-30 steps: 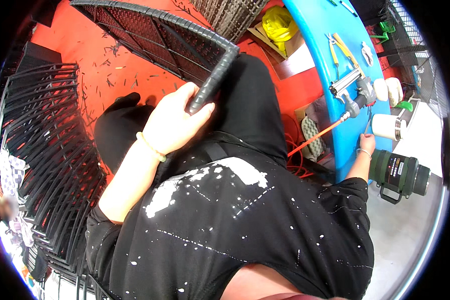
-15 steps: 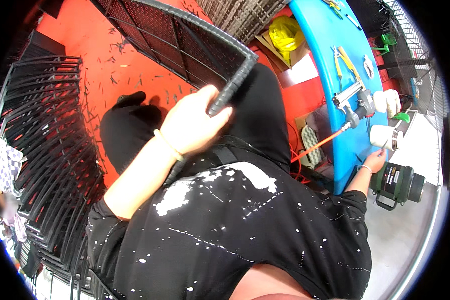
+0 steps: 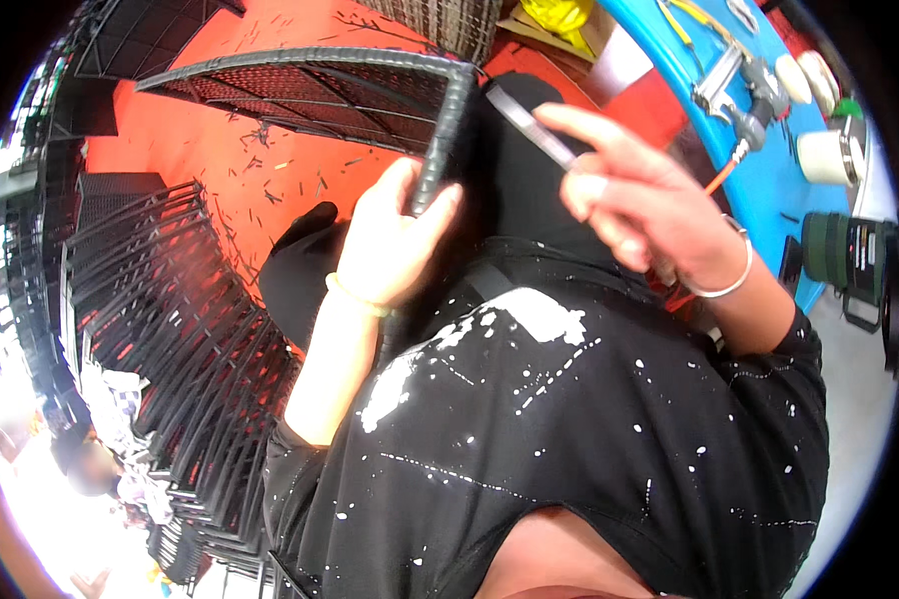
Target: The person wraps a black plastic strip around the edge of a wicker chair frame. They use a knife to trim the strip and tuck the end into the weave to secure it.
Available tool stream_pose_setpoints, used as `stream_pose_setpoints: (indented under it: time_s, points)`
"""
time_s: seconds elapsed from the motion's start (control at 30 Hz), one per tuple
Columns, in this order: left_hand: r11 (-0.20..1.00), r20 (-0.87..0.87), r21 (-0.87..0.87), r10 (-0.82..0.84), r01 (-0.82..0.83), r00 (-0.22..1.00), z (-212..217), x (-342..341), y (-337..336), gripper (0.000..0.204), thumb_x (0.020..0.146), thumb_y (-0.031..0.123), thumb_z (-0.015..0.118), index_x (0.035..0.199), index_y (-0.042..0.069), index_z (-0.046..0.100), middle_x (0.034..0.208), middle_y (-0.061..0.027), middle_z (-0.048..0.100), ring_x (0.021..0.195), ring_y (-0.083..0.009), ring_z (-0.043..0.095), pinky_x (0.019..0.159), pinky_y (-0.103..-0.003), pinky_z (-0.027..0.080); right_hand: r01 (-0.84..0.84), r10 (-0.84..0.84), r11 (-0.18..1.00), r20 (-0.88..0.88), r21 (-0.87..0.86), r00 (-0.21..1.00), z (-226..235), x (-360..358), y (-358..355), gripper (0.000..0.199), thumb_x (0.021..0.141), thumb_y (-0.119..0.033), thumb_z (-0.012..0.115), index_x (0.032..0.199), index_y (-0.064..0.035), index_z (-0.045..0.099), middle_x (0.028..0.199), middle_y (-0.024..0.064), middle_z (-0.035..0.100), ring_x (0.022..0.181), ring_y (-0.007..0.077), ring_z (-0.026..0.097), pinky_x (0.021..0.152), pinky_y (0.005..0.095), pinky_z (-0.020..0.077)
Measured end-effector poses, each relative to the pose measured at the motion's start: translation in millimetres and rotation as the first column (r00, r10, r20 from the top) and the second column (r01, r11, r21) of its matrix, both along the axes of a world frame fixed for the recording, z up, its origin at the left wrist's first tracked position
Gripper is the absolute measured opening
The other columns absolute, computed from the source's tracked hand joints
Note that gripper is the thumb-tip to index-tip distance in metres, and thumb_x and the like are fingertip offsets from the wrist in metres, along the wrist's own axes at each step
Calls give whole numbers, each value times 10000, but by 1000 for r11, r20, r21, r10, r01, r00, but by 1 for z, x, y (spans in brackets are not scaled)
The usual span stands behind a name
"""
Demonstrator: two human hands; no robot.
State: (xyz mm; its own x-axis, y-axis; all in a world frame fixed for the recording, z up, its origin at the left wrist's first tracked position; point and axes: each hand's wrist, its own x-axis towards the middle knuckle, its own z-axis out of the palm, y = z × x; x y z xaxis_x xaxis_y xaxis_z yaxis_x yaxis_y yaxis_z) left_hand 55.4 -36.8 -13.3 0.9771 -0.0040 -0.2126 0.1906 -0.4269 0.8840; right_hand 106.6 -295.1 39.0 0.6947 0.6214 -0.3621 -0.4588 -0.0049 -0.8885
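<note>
1 printed label in view: dark panel with small pale lettering on the green cylinder (image 3: 831,250) with the black loop handle, right edge of view, beside the blue table (image 3: 759,190); lettering too small to make out. Metal tool (image 3: 531,127) in right hand (image 3: 654,195): surface too blurred to tell any marking. White shirt print (image 3: 544,314): splashes and dashes, no legible characters.

Right hand (image 3: 649,205): gone from edge of blue table (image 3: 774,205) beside white container (image 3: 824,158); now above lap, slim metallic tool (image 3: 529,125) in fingers, far end near corner of black woven frame (image 3: 320,95). Frame: long edge flatter across view. Table: shifted toward upper right. Yellow bag (image 3: 559,12): now cropped by upper edge.
</note>
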Motion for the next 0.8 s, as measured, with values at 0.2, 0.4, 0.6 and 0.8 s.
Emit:
stream_pose_setpoints:
  time_s: [0.2, 0.4, 0.6, 0.8]
  points:
    - [1000, -24, -19, -15, 14, 1000, 2, 3, -4, 204, 925, 188, 694, 971, 19, 589, 762, 67, 470, 701, -32, 393, 621, -213, 359, -68, 90, 991, -195, 118, 977, -13, -21, 23, 499, 986, -78, 471, 1481, -74, 401, 849, 25, 560, 494, 35, 458, 424, 179, 384]
    - [1000, -17, -5, -13, 13, 1000, -2, 3, -3, 209, 922, 195, 700, 963, 21, 591, 754, 67, 474, 689, -31, 394, 606, -210, 353, -55, 73, 995, -222, 86, 972, -18, -23, 29, 495, 988, -63, 467, 1479, -83, 413, 868, 32, 552, 502, 41, 466, 435, 184, 388]
    - [1000, 10, 16, -23, 23, 1000, -3, 6, 0, 217, 918, 196, 701, 994, 16, 606, 746, 60, 475, 683, -36, 404, 603, -218, 363, 48, -14, 992, -275, 117, 961, -13, -28, 39, 508, 981, -65, 516, 1478, -80, 409, 920, 54, 555, 532, 56, 512, 441, 202, 425]
    - [999, 39, 29, -29, 28, 999, -5, 4, 0, 235, 914, 201, 689, 1024, 6, 615, 745, 40, 503, 683, -47, 430, 620, -234, 393, 86, -81, 995, -131, 40, 988, -22, -34, 54, 502, 986, -51, 520, 1476, -91, 418, 929, 31, 566, 547, 26, 472, 495, 170, 417]
